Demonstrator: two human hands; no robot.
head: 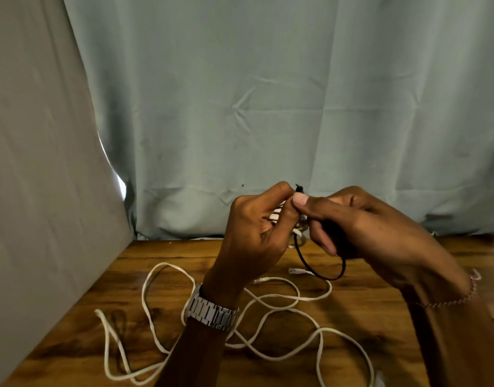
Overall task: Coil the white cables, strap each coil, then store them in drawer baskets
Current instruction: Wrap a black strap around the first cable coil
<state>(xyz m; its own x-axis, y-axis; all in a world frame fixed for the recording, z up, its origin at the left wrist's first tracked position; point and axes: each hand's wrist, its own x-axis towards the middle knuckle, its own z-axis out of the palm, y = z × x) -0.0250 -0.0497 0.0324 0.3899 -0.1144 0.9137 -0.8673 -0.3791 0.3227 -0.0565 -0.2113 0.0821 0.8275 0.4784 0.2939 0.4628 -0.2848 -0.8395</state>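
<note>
Both hands are raised above the wooden table (365,275). My left hand (254,233) grips a small coil of white cable (297,233), mostly hidden behind its fingers. My right hand (360,227) pinches a thin black strap (321,270) at the top of the coil; the strap hangs in a loop below my hands. A long loose white cable (268,300) sprawls in loops over the table beneath my wrists, with a clear plug end (294,271) lying near the middle.
A pale blue-grey curtain (268,107) hangs behind the table's far edge. A grey panel (44,163) closes off the left side. A silver watch is on my left wrist and a bead bracelet on my right.
</note>
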